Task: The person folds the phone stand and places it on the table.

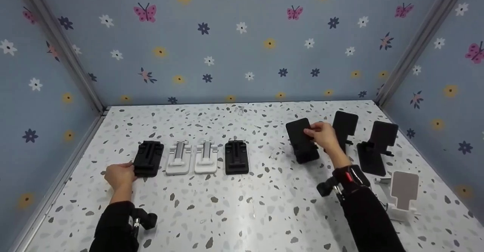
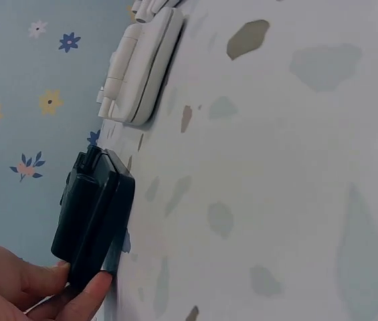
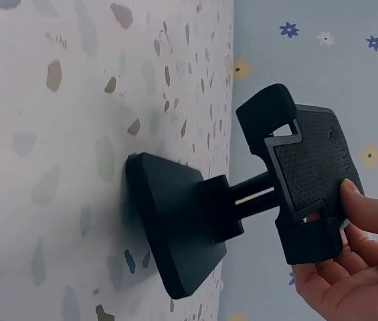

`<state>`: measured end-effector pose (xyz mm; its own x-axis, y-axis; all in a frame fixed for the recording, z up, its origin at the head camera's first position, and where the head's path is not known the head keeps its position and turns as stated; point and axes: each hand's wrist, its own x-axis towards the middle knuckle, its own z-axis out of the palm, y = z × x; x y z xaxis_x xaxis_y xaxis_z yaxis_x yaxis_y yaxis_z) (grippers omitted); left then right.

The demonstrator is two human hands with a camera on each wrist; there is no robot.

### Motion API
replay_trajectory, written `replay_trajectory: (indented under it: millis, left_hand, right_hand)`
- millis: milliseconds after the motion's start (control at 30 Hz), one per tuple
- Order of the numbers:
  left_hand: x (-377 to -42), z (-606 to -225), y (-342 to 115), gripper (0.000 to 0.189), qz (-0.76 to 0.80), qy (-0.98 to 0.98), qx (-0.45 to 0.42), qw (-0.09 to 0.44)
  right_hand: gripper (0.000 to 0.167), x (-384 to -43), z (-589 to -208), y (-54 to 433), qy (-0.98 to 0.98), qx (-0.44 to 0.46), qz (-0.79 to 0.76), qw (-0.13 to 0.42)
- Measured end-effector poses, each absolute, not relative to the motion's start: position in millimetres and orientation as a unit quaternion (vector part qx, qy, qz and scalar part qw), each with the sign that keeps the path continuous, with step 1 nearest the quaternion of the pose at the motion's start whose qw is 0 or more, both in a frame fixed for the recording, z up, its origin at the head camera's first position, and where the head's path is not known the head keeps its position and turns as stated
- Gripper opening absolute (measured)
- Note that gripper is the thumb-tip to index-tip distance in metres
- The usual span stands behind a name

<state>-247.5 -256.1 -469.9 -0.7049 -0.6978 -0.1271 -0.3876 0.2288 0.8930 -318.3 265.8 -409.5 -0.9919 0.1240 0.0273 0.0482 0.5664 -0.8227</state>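
Note:
At the left end of a row, my left hand [image 1: 120, 175] pinches the lower left edge of a folded black phone stand [image 1: 149, 159]. In the left wrist view, thumb and fingers grip that folded stand [image 2: 95, 214] by its near corner. My right hand [image 1: 322, 135] holds an unfolded black phone stand [image 1: 298, 133] by the edge of its upper plate. The right wrist view shows the thumb on the textured plate [image 3: 312, 160], with fingers behind it. Below hangs the thick base [image 3: 175, 224], tilted near the table; whether it touches is unclear.
Beside the left stand lie two folded white stands [image 1: 178, 159] [image 1: 206, 158] and another folded black one [image 1: 237, 158]. On the right stand unfolded black stands [image 1: 345, 125] [image 1: 383, 134] and a white one [image 1: 404, 189]. Patterned walls [image 1: 242, 47] enclose the speckled table [image 1: 234, 214].

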Motion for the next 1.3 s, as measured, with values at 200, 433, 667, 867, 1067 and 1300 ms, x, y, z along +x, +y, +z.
replay_trajectory:
  millis: [200,433,667,867,1067,1300]
  left_hand:
    - [-243.5,-468.0,-255.0,0.019,-0.472,-0.795,0.342,0.167]
    - [-240.6,-454.0,-255.9,0.030,-0.469,-0.812,0.334,0.097]
    - [-236.6,-438.1,-227.7,0.033,-0.503,-0.804,0.274,0.162]
    - [-229.5,-429.4,-172.8,0.038,-0.587,-0.778,0.180,0.138]
    - [-217.4,-434.7,-105.8,0.039,-0.712,-0.695,0.096,0.030]
    - [-195.1,-433.6,-48.1,0.049,-0.779,-0.617,-0.007,-0.113]
  right_hand:
    - [0.022,-299.7,-403.8,261.3,-0.798,-0.066,0.597,0.047]
    - [0.006,-267.6,-382.3,258.0,-0.646,-0.043,0.761,0.031]
    - [0.018,-238.8,-364.7,242.3,-0.575,-0.004,0.818,0.037]
    - [0.024,-217.2,-355.7,224.9,-0.547,0.041,0.835,0.040]
    - [0.022,-202.2,-353.8,214.2,-0.517,0.122,0.847,0.030]
    - [0.019,-194.5,-357.8,206.2,-0.484,0.157,0.860,0.029]
